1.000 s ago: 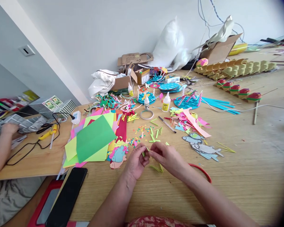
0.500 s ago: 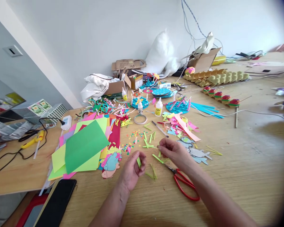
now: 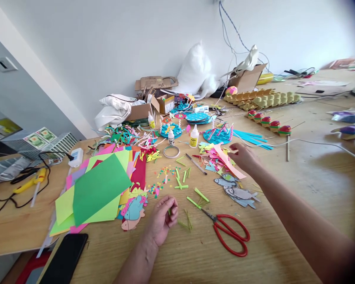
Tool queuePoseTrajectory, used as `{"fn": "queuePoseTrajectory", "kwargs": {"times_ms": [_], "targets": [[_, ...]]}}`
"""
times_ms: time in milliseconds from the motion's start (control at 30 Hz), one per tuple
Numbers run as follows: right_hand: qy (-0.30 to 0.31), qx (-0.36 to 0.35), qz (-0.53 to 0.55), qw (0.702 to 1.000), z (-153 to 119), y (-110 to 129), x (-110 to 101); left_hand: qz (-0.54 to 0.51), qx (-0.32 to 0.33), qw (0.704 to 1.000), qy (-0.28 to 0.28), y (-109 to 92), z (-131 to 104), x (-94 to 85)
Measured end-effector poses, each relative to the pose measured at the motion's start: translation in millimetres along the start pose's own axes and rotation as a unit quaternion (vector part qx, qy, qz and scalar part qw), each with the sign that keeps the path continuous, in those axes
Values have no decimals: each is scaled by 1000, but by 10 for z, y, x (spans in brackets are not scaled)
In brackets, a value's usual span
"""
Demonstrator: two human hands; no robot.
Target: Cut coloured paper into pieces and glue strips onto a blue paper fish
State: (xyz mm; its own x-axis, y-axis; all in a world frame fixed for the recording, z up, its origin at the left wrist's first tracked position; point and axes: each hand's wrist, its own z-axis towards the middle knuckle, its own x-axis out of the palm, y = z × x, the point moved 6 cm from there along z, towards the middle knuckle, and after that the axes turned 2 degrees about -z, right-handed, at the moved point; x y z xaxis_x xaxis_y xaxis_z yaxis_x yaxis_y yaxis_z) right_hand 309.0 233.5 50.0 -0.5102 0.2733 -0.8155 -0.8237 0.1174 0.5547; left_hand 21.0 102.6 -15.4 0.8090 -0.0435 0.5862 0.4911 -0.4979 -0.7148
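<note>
My left hand (image 3: 165, 219) is curled on the table, its fingers closed round a small green paper strip (image 3: 169, 212) that mostly hides in the palm. My right hand (image 3: 243, 156) reaches over the right edge of the paper scrap pile (image 3: 214, 157), beside a long pink strip (image 3: 229, 161); whether its fingertips hold anything is unclear. Red-handled scissors (image 3: 231, 232) lie between my arms. Light green strips (image 3: 182, 186) are scattered near their tip. Grey paper fish (image 3: 241, 193) lie below my right hand.
Coloured sheets (image 3: 102, 187) and a black phone (image 3: 66, 256) are at the left. Glue bottles (image 3: 194, 137), a tape roll (image 3: 171, 151) and a pen (image 3: 196, 163) stand or lie mid-table. Egg cartons (image 3: 276, 99) are farther back; a white cable (image 3: 319, 142) crosses the right.
My right hand has moved from the green strips, away and right to the scrap pile. My left hand stays low with its fingers curled. The view has shifted slightly.
</note>
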Motion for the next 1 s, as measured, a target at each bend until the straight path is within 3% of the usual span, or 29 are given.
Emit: {"fn": "queuePoseTrajectory", "kwargs": {"times_ms": [100, 200, 333, 433, 600, 833, 1000], "targets": [[32, -52, -45, 997, -200, 209, 4, -25, 19, 999, -23, -38, 12, -42], [134, -127, -58, 981, -606, 512, 167, -71, 34, 996, -45, -68, 19, -77], [251, -229, -84, 937, -1144, 865, 377, -116, 17, 992, -47, -78, 10, -53], [247, -246, -101, 932, -1350, 1033, 393, -142, 21, 989, -14, -109, -3, 18], [274, -278, -17, 920, -1584, 1324, 529, -175, 40, 983, 39, -129, -6, 99], [241, -246, 4, 939, -1620, 1507, 854, -130, 47, 990, 30, -72, 3, 91], [237, -250, 79, 936, -1596, 1519, 883, -116, 74, 988, 66, -117, -33, 152]]}}
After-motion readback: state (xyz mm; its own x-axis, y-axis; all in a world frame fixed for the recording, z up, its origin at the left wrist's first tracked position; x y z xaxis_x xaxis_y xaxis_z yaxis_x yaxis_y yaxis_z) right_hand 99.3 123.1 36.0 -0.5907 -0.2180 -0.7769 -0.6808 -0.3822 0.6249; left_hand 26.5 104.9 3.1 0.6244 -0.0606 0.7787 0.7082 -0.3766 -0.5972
